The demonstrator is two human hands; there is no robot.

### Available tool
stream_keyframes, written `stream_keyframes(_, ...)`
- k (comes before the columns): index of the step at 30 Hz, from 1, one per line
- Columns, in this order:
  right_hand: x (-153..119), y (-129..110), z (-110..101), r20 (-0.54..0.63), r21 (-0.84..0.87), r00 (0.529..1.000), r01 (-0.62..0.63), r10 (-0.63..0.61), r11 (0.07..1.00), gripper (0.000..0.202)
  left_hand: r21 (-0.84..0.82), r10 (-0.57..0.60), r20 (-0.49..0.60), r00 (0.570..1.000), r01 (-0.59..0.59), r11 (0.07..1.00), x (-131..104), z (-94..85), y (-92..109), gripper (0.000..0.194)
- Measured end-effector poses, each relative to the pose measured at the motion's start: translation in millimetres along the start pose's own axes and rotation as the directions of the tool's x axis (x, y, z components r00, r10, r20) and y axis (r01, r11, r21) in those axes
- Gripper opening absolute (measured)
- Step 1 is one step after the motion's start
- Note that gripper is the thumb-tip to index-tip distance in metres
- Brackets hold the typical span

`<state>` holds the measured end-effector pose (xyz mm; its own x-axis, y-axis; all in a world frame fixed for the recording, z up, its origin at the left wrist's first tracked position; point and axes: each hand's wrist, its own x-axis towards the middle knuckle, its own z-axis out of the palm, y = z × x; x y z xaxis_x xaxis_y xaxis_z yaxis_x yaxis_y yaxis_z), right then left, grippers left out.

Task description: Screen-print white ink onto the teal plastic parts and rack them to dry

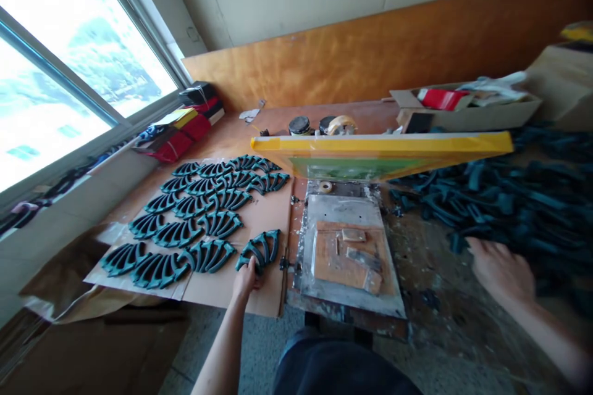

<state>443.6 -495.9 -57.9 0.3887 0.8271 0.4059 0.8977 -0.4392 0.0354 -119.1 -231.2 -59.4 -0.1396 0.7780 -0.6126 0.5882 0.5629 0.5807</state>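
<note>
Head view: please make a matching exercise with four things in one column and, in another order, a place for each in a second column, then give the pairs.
Things
1. left hand
2. right hand
3. yellow frame
4. tape roll

Places
A. raised over the metal plate
B. at the back of the table, beside the dark jars
C. on a teal piece on the cardboard
D. at the edge of the loose teal pile

Pairs: 1-C, 2-D, 3-A, 4-B.
</note>
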Motion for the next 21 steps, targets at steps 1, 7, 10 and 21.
stream_keyframes(1,5,-19,-5,0.008,0.041,0.999,0.038,-0.038,0.998,0.034,0.035,-0.007,0.014,1.000,0.007,0.999,-1,-3.0,4,0.046)
stream_keyframes(7,37,-166,-44,0.065,0.375,0.909,0.361,-0.413,0.854,0.037,0.054,0.169,0.091,0.981,-0.175,0.983,-24,-16.7,76,0.046)
stream_keyframes(10,49,-215,-51,0.056,0.414,0.844,0.467,-0.533,0.782,0.034,-0.183,0.440,0.072,0.895,-0.422,0.888,-61,-10.2,155,0.057)
stream_keyframes(21,55,-187,-57,0.016,0.258,0.913,0.391,-0.408,0.884,0.029,-0.632,0.743,0.006,0.670,-0.573,0.522,-140,-15.1,199,0.059)
